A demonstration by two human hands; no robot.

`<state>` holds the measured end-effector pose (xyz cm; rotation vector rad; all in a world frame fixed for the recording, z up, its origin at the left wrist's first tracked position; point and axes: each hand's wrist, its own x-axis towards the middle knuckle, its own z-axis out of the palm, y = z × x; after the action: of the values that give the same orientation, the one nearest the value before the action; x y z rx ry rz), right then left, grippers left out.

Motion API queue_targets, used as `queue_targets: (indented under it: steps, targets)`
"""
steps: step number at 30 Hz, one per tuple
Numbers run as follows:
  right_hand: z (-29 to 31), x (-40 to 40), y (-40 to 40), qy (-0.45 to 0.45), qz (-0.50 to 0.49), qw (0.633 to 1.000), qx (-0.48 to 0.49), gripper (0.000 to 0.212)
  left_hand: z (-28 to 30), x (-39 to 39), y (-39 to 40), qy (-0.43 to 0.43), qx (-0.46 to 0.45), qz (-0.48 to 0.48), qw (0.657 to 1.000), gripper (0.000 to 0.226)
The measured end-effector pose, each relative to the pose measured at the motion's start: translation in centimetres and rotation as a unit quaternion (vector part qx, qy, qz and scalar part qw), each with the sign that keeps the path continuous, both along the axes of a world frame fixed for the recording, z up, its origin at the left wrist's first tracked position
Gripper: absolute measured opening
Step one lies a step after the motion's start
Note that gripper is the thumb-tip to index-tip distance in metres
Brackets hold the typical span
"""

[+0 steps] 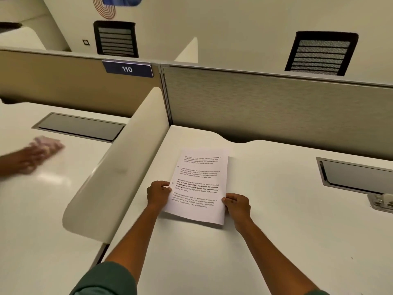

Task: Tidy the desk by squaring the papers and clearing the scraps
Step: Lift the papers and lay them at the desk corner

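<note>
A stack of white printed papers (200,186) lies on the white desk (276,209), a little way in front of the grey fabric partition (276,107) that runs along the desk's far edge. The stack is tilted slightly against the desk's edges, with the edge of a lower sheet showing at its top and right side. The top page carries four short paragraphs of small print; the third is partly in bold and reads roughly "Village life is a peaceful, close-knit, and nature-connected way of living. Defined by a slower pace, it is centered around strong community bonds, local traditions, and primary activities like agriculture." The other paragraphs seem to repeat the same wording, though the smallest lines are too fine to read fully.

The left hand (158,193) grips the stack's left edge about halfway down, fingers curled at the margin. The right hand (237,204) grips the right edge near the lower corner, its fingers curled onto the sheet.

Left of the papers stands a cream rounded divider (119,167). Beyond it, on the neighbouring desk, another person's blurred hand (27,160) presses a pinkish cloth (47,143). Above the divider, on the tan partition, a dark blue plate (127,69) reads "110". Right of the papers, a grey cable hatch (357,175) is set into the desk.
</note>
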<state>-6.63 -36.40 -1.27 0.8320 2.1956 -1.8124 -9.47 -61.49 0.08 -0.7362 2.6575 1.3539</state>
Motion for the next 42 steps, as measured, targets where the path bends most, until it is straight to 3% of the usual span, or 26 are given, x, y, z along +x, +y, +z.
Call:
queue_targets:
  steps: [6,11,20,24,28,32,35,38,42]
  targets:
    - [-0.9,-3.5,-2.8,0.004,0.023,0.999,0.022,0.008,-1.1,-2.7,-1.0,-0.008,-0.073,0.019,0.997,0.032]
    - [-1.4,-5.3,-4.4,0.023,0.046,0.997,0.052,0.009,-1.2,-3.9,-1.1,0.033,-0.121,0.027,0.992,0.022]
    - [-1.3,-6.9,-5.7,0.045,0.076,0.989,0.123,0.014,-1.2,-5.2,-1.1,0.024,-0.197,-0.016,0.980,0.025]
    - [-0.9,-7.2,-5.8,0.050,0.075,0.989,0.119,0.002,-0.9,-5.7,-1.1,0.016,-0.199,-0.025,0.980,0.019]
    - [-0.9,-7.1,-5.4,0.052,0.081,0.990,0.107,0.040,-0.3,-5.5,-1.0,-0.002,-0.198,-0.026,0.980,0.037]
    - [-0.8,-6.3,-4.5,0.084,0.085,0.983,0.142,0.053,0.9,-5.1,-0.5,0.013,-0.217,-0.041,0.975,0.045]
    - [-0.5,-5.4,-3.3,0.120,0.136,0.956,0.232,0.067,2.0,-4.5,0.4,0.046,-0.229,-0.069,0.970,0.053]
    - [0.2,-4.5,-1.4,0.160,0.204,0.887,0.381,0.077,3.0,-3.4,1.9,0.074,-0.248,-0.111,0.960,0.064]
    - [1.8,-3.0,1.4,0.190,0.238,0.818,0.488,0.081,4.2,-1.2,4.7,0.077,-0.275,-0.147,0.947,0.082]
